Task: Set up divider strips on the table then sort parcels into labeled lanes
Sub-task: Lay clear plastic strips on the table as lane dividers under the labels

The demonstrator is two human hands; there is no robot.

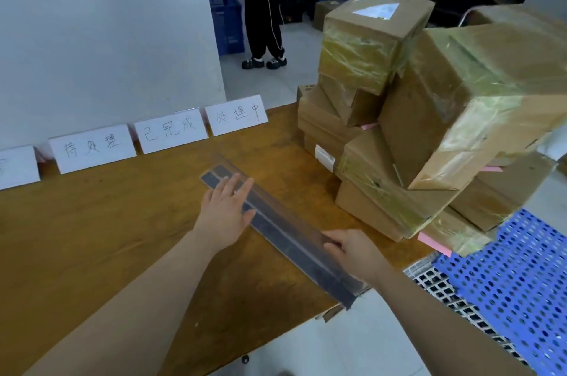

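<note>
Long dark divider strips (pixel 285 231) lie bunched together diagonally on the brown wooden table (pixel 101 231), running from the middle toward its near right corner. My left hand (pixel 225 210) rests flat with fingers spread on their far part. My right hand (pixel 352 249) grips the strips near their close end. Several white label cards (pixel 171 131) with handwritten characters stand along the table's far edge against the white wall. A heap of taped cardboard parcels (pixel 429 117) fills the table's right side.
A blue perforated crate (pixel 515 277) sits off the right corner of the table. A person in black trousers (pixel 265 7) stands on the floor beyond the table, near a blue bin (pixel 225 19) and dark shelving with boxes.
</note>
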